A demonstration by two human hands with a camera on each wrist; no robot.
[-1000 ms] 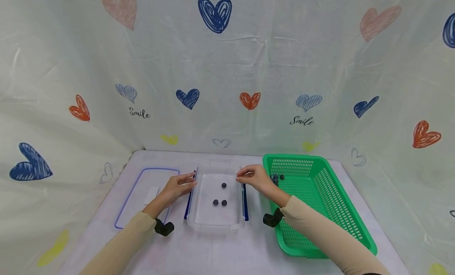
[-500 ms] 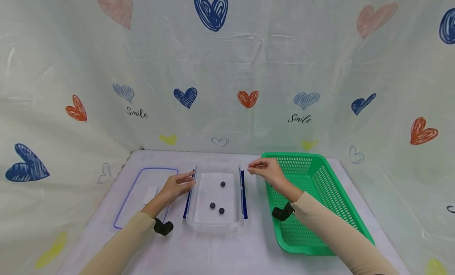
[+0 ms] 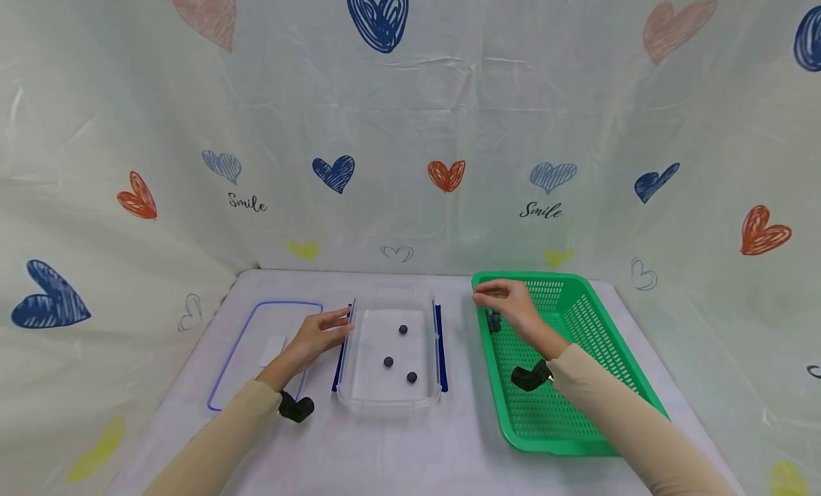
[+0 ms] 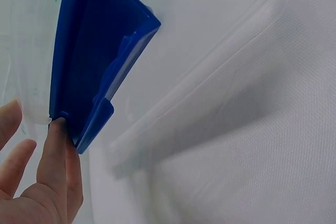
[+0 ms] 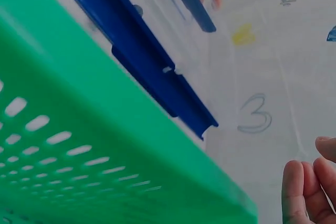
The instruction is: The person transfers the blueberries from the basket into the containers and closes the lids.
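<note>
A clear plastic container (image 3: 420, 353) with blue side latches (image 3: 442, 346) stands mid-table. Several small dark round pieces, like blueberries (image 3: 388, 362), lie apart on its floor. My left hand (image 3: 317, 339) holds the container's left side; its fingertips touch the blue latch (image 4: 94, 51) in the left wrist view. My right hand (image 3: 513, 307) hovers above the left rim of a green basket (image 3: 580, 325), thumb and fingers a little apart, nothing seen between them. Below it, more dark pieces (image 3: 492, 321) cluster at the basket's left wall, partly hidden.
A clear lid with a blue rim (image 3: 256, 303) lies flat left of the container. A white cloth covers the table (image 3: 410, 453). Behind it hangs a pale curtain (image 3: 398, 111) printed with hearts.
My right hand has moved right from the container's right rim to over the basket's left rim. Loose round pieces in the container have rolled about. The left hand has stayed in place.
</note>
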